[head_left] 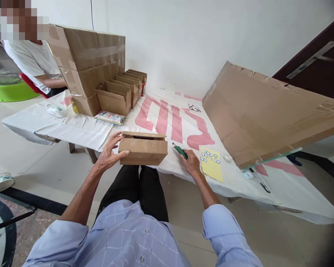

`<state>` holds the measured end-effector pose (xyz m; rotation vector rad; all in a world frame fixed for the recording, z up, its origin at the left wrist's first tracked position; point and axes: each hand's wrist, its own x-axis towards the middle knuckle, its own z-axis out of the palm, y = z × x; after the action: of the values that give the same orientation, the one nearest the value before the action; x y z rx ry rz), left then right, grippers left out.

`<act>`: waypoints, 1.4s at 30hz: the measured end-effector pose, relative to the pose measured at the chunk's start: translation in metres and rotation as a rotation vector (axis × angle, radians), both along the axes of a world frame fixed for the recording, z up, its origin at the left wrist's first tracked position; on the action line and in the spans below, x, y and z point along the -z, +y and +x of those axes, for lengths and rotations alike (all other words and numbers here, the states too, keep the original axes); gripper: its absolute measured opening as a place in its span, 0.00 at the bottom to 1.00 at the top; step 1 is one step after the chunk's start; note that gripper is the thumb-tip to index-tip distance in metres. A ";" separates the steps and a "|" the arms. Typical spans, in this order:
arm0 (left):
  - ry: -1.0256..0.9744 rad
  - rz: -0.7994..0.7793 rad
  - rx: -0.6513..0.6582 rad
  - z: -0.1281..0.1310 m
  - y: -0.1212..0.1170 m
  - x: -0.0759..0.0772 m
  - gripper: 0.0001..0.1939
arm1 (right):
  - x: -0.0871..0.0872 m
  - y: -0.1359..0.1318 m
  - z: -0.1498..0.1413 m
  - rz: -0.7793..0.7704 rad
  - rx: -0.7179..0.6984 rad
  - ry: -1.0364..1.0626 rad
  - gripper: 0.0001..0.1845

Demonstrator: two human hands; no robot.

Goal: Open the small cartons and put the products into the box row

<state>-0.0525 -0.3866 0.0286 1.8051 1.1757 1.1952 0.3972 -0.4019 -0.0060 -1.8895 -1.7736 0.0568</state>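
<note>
A small cardboard box [143, 151] sits at the table's front edge, its top flap slightly raised over a dark gap. My left hand [109, 152] grips the box's left end, thumb on the near face and fingers on top. To the right of the box, my right hand [190, 161] is closed around a green utility knife [180, 151], whose tip points away to the upper left. A yellow sheet [212, 168] with small blue-outlined shapes lies just right of that hand.
Several open cardboard boxes [115, 99] stand in a row beside stacked sealed boxes [85, 52]. A printed packet [110, 117] lies before them. A large cardboard sheet [269, 115] leans at the right, near a black pen-like object [260, 181]. A person [35, 59] sits at the far left.
</note>
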 end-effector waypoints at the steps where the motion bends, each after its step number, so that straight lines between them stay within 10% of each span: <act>1: 0.005 -0.003 0.006 -0.001 0.002 -0.001 0.37 | 0.009 0.002 0.000 0.006 -0.001 0.006 0.19; 9: -0.038 -0.026 0.003 -0.001 0.019 -0.010 0.29 | -0.021 0.011 -0.051 0.205 -0.283 0.446 0.27; 18: -0.211 0.065 0.086 -0.007 0.005 -0.022 0.20 | -0.063 -0.018 -0.118 0.312 -0.502 0.371 0.07; 31: -0.095 0.141 0.120 -0.013 -0.007 -0.036 0.11 | -0.081 -0.023 -0.130 0.249 -0.616 0.508 0.11; 36: -0.043 0.166 0.159 -0.019 -0.008 -0.037 0.07 | -0.097 -0.009 -0.115 0.368 -0.446 0.425 0.12; 42: 0.009 0.192 0.179 -0.021 -0.011 -0.036 0.03 | -0.096 0.029 -0.096 0.146 -0.532 0.272 0.21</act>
<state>-0.0734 -0.3979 0.0646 2.0132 0.9077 1.2301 0.3013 -0.3732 0.0896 -1.2033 -1.9724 0.3493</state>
